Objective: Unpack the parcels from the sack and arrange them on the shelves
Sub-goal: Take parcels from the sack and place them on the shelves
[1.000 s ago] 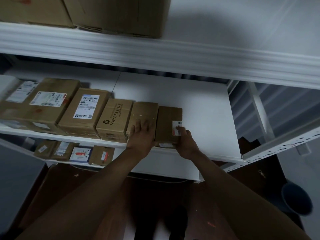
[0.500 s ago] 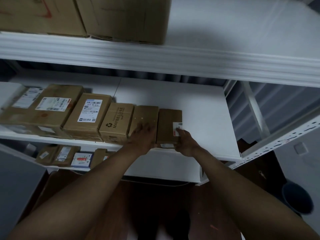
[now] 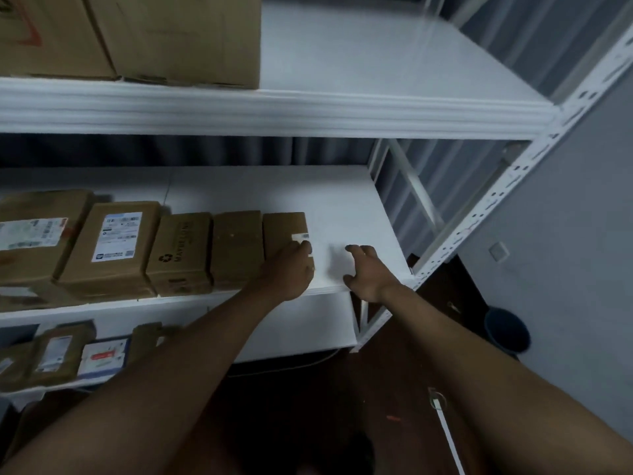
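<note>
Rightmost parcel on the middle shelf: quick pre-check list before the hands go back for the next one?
1. Rightmost parcel flat on the middle shelf: ok.
2. In line with the brown parcel to its left, sides close together: ok.
3. Left hand off the parcel: not ok, it rests on the near right corner.
4. Right hand free: ok, fingers spread over bare shelf, holding nothing.
5. Room to the right for the next parcel: ok, bare shelf up to the post.
6. Sack within reach: cannot tell, not in view.
</note>
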